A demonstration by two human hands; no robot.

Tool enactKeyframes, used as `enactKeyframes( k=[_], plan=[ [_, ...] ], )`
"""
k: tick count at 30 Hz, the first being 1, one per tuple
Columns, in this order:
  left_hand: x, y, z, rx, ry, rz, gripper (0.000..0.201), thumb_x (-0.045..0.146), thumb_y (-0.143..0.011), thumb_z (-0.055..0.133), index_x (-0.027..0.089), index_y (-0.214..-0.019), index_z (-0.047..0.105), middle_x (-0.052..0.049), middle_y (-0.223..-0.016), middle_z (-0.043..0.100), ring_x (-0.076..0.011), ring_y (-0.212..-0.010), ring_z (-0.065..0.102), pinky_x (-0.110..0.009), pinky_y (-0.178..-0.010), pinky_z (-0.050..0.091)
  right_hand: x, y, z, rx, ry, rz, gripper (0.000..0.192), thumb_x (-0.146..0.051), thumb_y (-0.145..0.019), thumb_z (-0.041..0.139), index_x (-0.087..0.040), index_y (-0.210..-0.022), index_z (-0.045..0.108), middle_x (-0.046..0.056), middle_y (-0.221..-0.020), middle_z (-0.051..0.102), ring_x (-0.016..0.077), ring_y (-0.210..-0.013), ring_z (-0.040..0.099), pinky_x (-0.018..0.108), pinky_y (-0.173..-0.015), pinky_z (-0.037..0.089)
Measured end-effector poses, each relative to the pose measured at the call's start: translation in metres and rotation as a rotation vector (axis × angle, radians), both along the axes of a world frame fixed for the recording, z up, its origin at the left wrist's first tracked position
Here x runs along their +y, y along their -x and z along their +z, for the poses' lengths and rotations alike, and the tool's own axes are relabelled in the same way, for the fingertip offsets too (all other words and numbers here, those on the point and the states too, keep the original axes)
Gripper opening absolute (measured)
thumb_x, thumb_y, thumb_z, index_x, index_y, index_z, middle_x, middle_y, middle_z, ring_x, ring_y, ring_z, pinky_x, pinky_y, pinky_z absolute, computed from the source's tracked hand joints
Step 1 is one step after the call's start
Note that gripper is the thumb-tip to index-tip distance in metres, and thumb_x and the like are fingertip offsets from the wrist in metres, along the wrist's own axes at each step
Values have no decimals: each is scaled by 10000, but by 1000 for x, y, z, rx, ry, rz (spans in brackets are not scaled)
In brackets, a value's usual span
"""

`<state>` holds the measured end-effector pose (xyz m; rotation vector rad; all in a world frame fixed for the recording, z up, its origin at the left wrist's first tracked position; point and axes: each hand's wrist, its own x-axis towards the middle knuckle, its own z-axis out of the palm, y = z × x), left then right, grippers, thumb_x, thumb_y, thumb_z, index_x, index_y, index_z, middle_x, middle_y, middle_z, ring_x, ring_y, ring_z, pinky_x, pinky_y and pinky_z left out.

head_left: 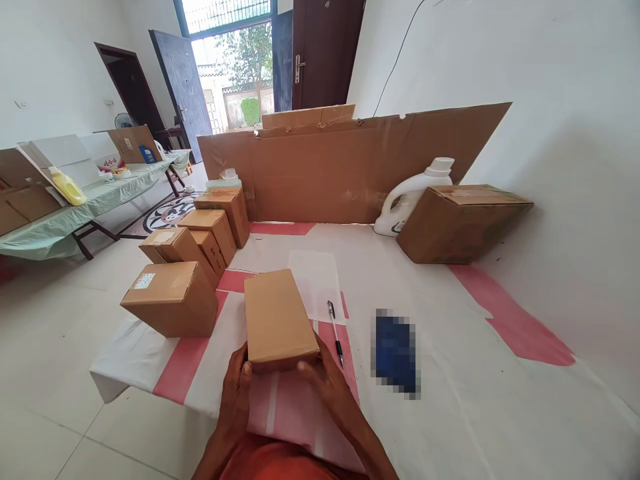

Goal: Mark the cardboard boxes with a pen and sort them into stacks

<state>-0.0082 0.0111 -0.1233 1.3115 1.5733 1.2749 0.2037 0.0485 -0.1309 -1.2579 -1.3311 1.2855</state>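
A closed brown cardboard box [280,317] sits in front of me on the covered table. My left hand [237,380] is against its near left corner, thumb along the front and the other fingers partly hidden beside the box. Around the near right corner curls my right hand [324,377], its thumb by the front face. Between them the two hands grip the box. Just to the right lies a black and clear pen [335,333], and beyond the box a white sheet of paper [315,280] is flat on the cloth.
Several cardboard boxes [173,300] line the table's left edge. A blurred dark blue item [396,352] lies right of the pen. At the back stand a cardboard panel [320,173], a white jug [400,207] and a larger box [460,227] by the wall. Another table [115,193] is far left.
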Motion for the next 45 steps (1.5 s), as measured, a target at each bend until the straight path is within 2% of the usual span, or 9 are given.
enactKeyframes(
  k=[2, 5, 11, 20, 27, 34, 36, 40, 45],
  plan=[
    [-4, -1, 12, -22, 4, -24, 639, 653, -1052, 324, 240, -1481, 555, -140, -1439, 611, -315, -1384, 537, -539, -1176, 429, -2, 1, 3, -10, -21, 16, 826, -603, -879, 709, -265, -1579, 432, 127, -1596, 513, 320, -1455, 494, 493, -1183, 431],
    [-9, -4, 37, 19, -96, -37, 654, 666, -1043, 313, 257, -1483, 571, -142, -1423, 586, -323, -1280, 583, -516, -1051, 514, -2, -7, 32, -20, -18, -48, 653, -623, -929, 633, -242, -1454, 553, 129, -1414, 648, 303, -1189, 666, 422, -965, 568],
    [-6, -9, 69, 170, -301, -22, 589, 629, -1037, 380, 269, -1452, 592, -124, -1358, 584, -312, -1211, 589, -484, -1014, 517, 5, -27, 92, -125, -184, -176, 549, -663, -982, 532, -227, -1284, 676, 102, -1171, 693, 247, -903, 660, 353, -745, 534],
    [7, 2, 74, 248, -309, 2, 468, 516, -1058, 437, 258, -1427, 564, -115, -1355, 550, -292, -1235, 562, -435, -1013, 501, 10, -16, 100, -48, -326, -58, 460, -588, -1044, 479, -352, -1416, 610, 53, -1265, 601, 247, -1154, 597, 374, -984, 509],
    [31, 1, 75, 248, -332, 56, 443, 531, -1077, 375, 258, -1355, 586, -85, -1220, 593, -263, -1134, 564, -409, -979, 466, 37, -10, 92, 35, -227, -41, 501, -657, -1008, 503, -356, -1405, 560, 58, -1462, 545, 280, -1346, 539, 435, -1111, 447],
    [52, 8, 64, 13, -259, 91, 547, 683, -1020, 389, 229, -1288, 533, -121, -1303, 619, -287, -1207, 591, -417, -1011, 489, 52, 6, 66, 211, -96, 150, 876, -801, -892, 547, -360, -1608, 297, 69, -1739, 253, 302, -1596, 237, 519, -1270, 259],
    [59, 7, 60, -14, -233, 65, 599, 705, -1008, 389, 216, -1333, 504, -141, -1322, 630, -300, -1229, 611, -426, -1002, 517, 58, 13, 68, 224, -81, 183, 884, -791, -901, 535, -336, -1617, 287, 88, -1730, 278, 305, -1569, 300, 511, -1258, 282],
    [61, 5, 63, -51, -163, 46, 646, 698, -1003, 429, 192, -1401, 474, -169, -1289, 671, -317, -1210, 655, -440, -942, 567, 54, 13, 90, 77, -18, 142, 887, -761, -835, 648, -254, -1524, 417, 151, -1510, 568, 347, -1298, 598, 505, -1080, 478],
    [30, 10, 82, -10, 127, -105, 571, 665, -991, 520, 240, -1371, 485, -148, -1372, 647, -312, -1265, 639, -444, -968, 565, 13, -10, 104, 22, 127, 182, 656, -730, -926, 572, -245, -1366, 554, 137, -1410, 666, 327, -1242, 651, 462, -1017, 529]
  ],
)
